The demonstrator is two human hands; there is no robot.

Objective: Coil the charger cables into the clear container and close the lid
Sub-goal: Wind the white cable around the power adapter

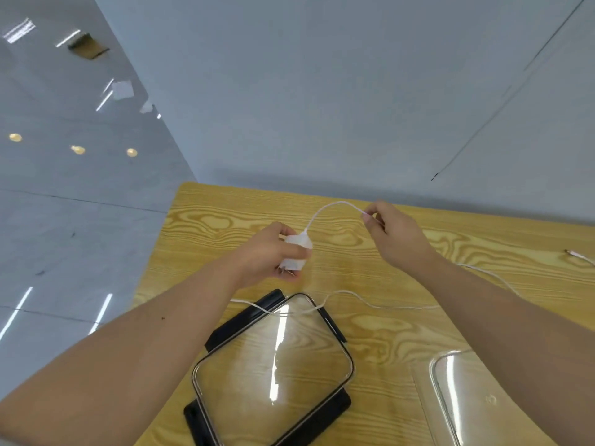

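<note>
My left hand [269,252] grips a white charger plug [296,252] above the wooden table [402,333]. Its white cable [328,209] arcs up from the plug to my right hand [394,235], which pinches it between thumb and fingertips. More white cable [370,302] trails across the table and over the far corner of a clear lid with black clips [273,365] lying flat in front of me. The clear container [463,397] stands at the lower right, partly hidden by my right forearm. A cable end [576,255] lies near the table's right edge.
The table's left edge drops to a glossy grey floor [64,236]. A grey wall [322,91] rises just behind the table's far edge.
</note>
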